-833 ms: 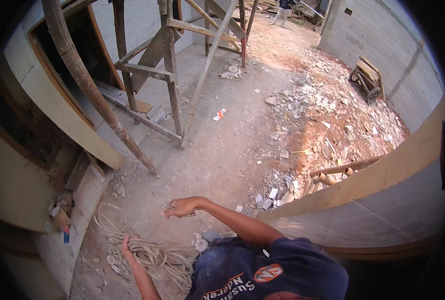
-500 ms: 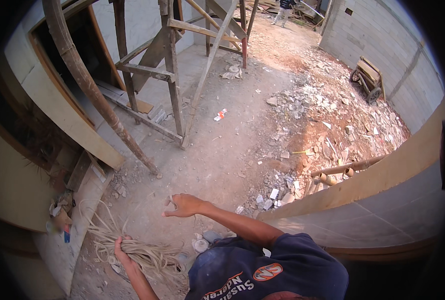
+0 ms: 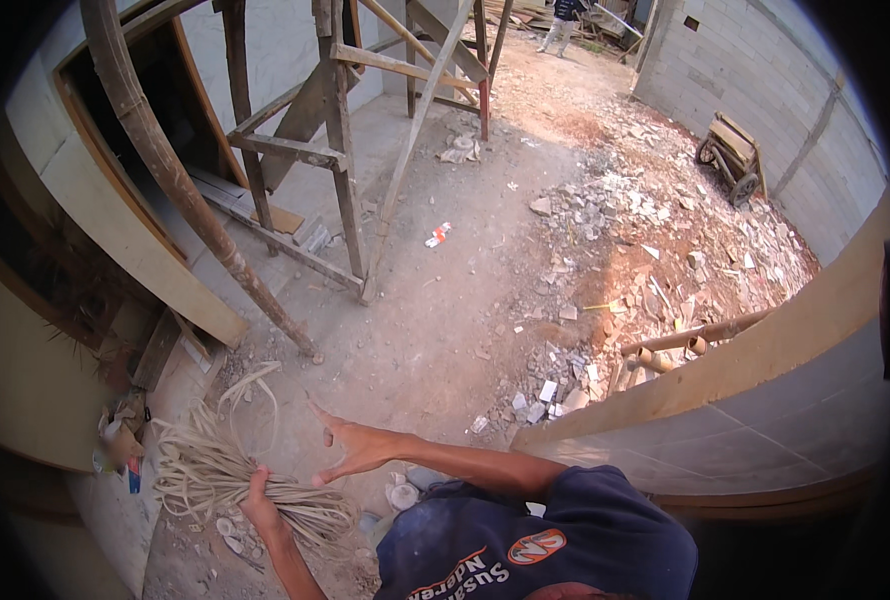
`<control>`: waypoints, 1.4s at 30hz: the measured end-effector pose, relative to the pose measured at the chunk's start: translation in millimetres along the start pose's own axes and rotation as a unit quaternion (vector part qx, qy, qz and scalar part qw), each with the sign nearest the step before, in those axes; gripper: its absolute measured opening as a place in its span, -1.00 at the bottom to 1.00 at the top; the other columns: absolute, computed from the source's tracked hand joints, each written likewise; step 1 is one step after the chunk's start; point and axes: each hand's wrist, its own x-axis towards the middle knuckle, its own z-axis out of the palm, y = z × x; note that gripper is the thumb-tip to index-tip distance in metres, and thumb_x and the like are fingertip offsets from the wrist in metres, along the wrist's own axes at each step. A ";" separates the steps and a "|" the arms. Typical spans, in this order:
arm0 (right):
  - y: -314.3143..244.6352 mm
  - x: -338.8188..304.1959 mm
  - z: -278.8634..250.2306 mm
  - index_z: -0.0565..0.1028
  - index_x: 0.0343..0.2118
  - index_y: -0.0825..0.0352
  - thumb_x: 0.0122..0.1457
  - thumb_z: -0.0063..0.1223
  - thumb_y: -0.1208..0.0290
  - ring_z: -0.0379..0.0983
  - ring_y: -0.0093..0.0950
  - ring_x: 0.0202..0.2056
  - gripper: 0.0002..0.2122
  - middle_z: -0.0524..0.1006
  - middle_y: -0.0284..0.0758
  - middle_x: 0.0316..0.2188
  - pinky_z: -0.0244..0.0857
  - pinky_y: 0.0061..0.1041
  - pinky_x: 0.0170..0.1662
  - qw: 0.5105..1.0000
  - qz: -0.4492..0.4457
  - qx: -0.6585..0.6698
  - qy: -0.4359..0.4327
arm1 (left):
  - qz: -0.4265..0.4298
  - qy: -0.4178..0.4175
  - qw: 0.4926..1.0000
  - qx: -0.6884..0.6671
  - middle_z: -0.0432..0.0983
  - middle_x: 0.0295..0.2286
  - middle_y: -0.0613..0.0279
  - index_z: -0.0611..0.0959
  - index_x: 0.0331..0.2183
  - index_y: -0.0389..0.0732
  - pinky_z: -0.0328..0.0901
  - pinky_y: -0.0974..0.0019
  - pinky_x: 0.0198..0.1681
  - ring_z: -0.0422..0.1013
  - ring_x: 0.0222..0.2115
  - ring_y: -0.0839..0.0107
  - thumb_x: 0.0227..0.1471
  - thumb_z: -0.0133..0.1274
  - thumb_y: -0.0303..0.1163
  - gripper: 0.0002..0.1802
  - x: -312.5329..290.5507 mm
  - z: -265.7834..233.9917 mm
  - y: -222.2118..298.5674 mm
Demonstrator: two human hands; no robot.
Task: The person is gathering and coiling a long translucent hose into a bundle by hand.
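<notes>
My left hand (image 3: 260,497) grips a bundle of long pale flat strips (image 3: 200,468) at the lower left. The strips fan out to the left over the dusty ground, and one loop (image 3: 255,385) curls upward. My right hand (image 3: 350,452) hovers just right of the bundle with fingers spread and holds nothing. My right forearm runs back to my navy shirt (image 3: 525,545) at the bottom edge.
A wooden scaffold frame (image 3: 340,150) and a leaning pole (image 3: 180,190) stand ahead on the concrete. Broken rubble (image 3: 645,260) covers the right side, with a cart (image 3: 733,160) by the block wall. A curved ledge (image 3: 765,350) runs at my right. Another person (image 3: 563,15) stands far off.
The bundle has been gathered in my left hand, and its strips now fan out to the left. My right hand has dropped slightly toward the bundle.
</notes>
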 end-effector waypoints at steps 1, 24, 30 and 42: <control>1.1 3.6 14.2 -0.42 0.41 0.54 -0.17 0.35 -0.42 0.36 -0.04 0.14 0.46 0.33 0.22 0.14 0.25 -0.21 0.19 0.999 -0.013 0.040 0.029 | 0.017 -0.007 1.000 0.010 0.52 -0.24 0.21 0.54 0.00 -0.35 0.34 0.29 -0.10 0.44 -0.27 0.37 0.03 0.18 -0.53 -0.55 -2.4 7.9 -4.1; -84.4 20.1 10.5 -0.04 0.46 0.33 -0.04 0.36 -0.18 0.35 -0.20 -0.10 0.13 0.45 -0.13 -0.14 0.25 -0.18 0.07 0.899 -0.212 0.016 0.384 | -0.023 -0.233 0.870 0.434 0.64 -0.19 0.10 0.67 -0.12 -0.41 0.36 0.27 -0.03 0.52 -0.20 0.33 -0.04 0.37 -0.23 -0.48 -57.2 42.4 -44.2; -103.4 26.7 8.5 -0.01 0.44 0.39 0.00 0.21 -0.37 0.30 -0.12 -0.09 0.15 0.43 -0.06 -0.11 0.25 -0.15 0.02 0.929 -0.177 -0.121 0.301 | 0.019 -0.207 0.952 0.226 0.60 -0.33 0.16 0.63 -0.16 -0.36 0.39 0.26 -0.12 0.51 -0.29 0.33 -0.01 0.31 -0.35 -0.61 -63.3 28.9 -47.8; -161.6 15.2 -90.6 0.59 0.07 0.31 0.37 0.02 0.06 0.53 -0.36 -0.31 -0.57 0.64 -0.07 -0.26 0.39 -0.33 -0.14 0.962 -0.118 -0.237 0.066 | -0.042 -0.237 0.934 -0.265 0.46 -0.45 0.22 0.54 -0.25 -0.20 0.34 0.14 -0.15 0.41 -0.34 0.28 0.14 0.11 -0.20 -0.73 -28.5 -19.1 6.1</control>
